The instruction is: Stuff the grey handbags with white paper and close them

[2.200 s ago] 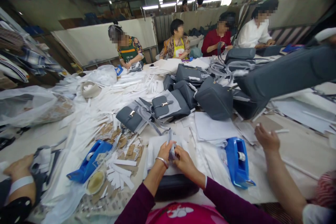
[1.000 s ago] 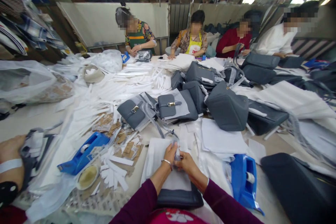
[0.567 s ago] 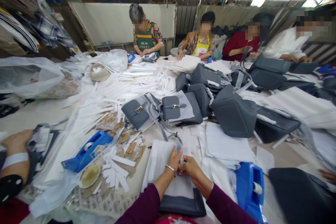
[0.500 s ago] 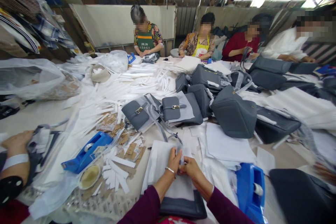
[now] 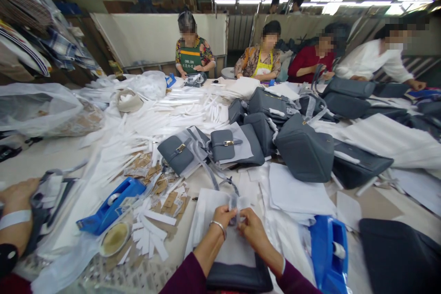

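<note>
My left hand (image 5: 223, 218) pinches a strap wrapped in clear film (image 5: 234, 202), its thumb and fingers pressed together. Close on its right, my right hand (image 5: 251, 226) has curled fingers on the same film. Both hands are above white tissue paper (image 5: 234, 248) that lies over a dark grey bag (image 5: 237, 278) at the table's near edge. The strap runs up and away toward two small grey bags with gold buckles (image 5: 228, 143).
Blue tape dispensers stand left (image 5: 112, 204) and right (image 5: 329, 252). Paper strips (image 5: 151, 234) and a round dish (image 5: 115, 238) lie left. Grey bags (image 5: 305, 147) are piled at right. A co-worker's arm (image 5: 17, 211) rests far left; several people sit opposite.
My hands have moved slightly apart and a little lower in view, with the film spread between them. Across the table, the person in white has reached an arm further right.
</note>
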{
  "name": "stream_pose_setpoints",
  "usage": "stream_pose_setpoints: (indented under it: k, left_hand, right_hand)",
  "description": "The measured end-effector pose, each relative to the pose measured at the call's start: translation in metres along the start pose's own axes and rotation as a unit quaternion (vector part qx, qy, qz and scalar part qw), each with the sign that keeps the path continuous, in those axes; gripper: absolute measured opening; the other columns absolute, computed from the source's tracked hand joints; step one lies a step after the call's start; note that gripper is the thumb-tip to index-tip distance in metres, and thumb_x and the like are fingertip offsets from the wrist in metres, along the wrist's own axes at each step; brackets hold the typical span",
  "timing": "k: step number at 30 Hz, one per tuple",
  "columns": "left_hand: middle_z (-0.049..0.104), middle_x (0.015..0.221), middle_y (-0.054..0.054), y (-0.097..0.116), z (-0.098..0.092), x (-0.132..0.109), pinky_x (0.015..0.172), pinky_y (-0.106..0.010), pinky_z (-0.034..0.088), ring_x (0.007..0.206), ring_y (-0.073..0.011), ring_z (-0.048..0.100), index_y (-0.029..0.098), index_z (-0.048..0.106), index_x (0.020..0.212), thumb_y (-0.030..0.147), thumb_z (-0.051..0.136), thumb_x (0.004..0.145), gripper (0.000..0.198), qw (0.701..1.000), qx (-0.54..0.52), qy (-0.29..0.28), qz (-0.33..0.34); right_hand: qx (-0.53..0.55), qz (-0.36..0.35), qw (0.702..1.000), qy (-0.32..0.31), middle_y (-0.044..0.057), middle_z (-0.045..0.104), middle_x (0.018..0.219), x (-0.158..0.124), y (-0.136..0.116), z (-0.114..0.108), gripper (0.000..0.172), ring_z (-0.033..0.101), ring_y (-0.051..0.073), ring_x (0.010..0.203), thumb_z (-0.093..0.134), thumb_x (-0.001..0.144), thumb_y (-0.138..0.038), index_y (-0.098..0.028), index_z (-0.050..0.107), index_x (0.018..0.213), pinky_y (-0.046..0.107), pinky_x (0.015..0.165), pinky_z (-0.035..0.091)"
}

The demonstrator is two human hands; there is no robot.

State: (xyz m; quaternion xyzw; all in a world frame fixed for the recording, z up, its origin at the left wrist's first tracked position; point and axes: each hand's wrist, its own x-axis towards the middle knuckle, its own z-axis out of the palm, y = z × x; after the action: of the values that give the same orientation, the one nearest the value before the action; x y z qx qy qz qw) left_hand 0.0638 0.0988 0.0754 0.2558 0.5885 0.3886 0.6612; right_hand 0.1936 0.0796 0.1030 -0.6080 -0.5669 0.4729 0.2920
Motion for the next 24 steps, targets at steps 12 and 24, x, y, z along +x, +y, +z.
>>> stream_pose_setpoints:
  k: [12, 24]
  left_hand:
    - [0.048, 0.045, 0.003, -0.008, 0.001, -0.006, 0.046, -0.023, 0.029, 0.047, -0.0098, 0.039, 0.015, 0.061, 0.049, 0.038, 0.083, 0.043, 0.032, 0.998, 0.009, 0.053, 0.029]
    - [0.063, 0.055, -0.003, -0.004, 0.000, -0.025, 0.041, -0.023, 0.030, 0.042, -0.0147, 0.055, 0.015, 0.062, 0.068, 0.040, 0.081, 0.051, 0.036, 0.997, -0.023, 0.009, -0.073]
  right_hand:
    - [-0.041, 0.126, 0.991, 0.021, 0.005, 0.055, 0.096, -0.024, 0.026, -0.021, 0.085, 0.058, 0.021, 0.083, 0.060, 0.060, -0.020, -0.017, 0.026, 0.138, 0.036, 0.077, 0.048]
    - [0.059, 0.119, 0.986, -0.101, 0.001, 0.058, 0.065, -0.063, -0.002, -0.038, 0.021, 0.052, 0.015, 0.056, 0.057, 0.068, -0.039, -0.019, 0.058, 0.075, 0.026, 0.049, 0.039]
